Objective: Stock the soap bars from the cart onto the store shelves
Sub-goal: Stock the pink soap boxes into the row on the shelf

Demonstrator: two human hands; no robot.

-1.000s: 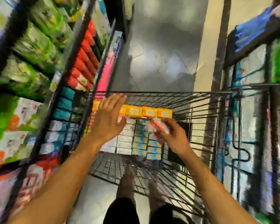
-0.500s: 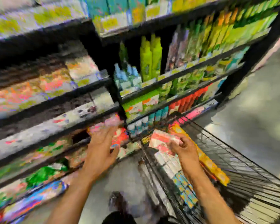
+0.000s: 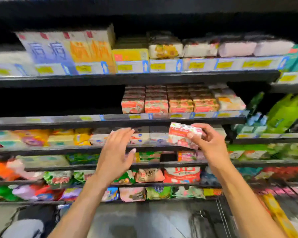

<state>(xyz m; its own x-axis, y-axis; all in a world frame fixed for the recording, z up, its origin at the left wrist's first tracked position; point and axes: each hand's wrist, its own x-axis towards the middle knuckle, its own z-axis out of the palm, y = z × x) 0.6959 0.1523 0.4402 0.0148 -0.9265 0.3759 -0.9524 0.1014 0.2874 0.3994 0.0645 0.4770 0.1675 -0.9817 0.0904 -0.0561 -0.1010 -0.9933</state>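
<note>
Soap bar (image 3: 184, 134) in a red and white wrapper is up in the air in front of the shelves, held by the right hand (image 3: 212, 143). The fingers and thumb of that hand pinch the pack at its right end, and the pack is tilted a little. It sits just under the edge of the shelf (image 3: 58, 123) where a row of red and pink packs (image 3: 169, 105) stands, and it does not touch them. The left side of that shelf is dark. The left hand (image 3: 117, 152) is near the soap bar, on its left. Its fingers are straight and spread a bit, and it holds nothing. The lower shelves are full of bright bags and boxes, but they are too blurry to name. The wire cart (image 3: 221, 215) shows a little in the bottom right corner, with long yellow boxes (image 3: 279, 219) by its wires.
</note>
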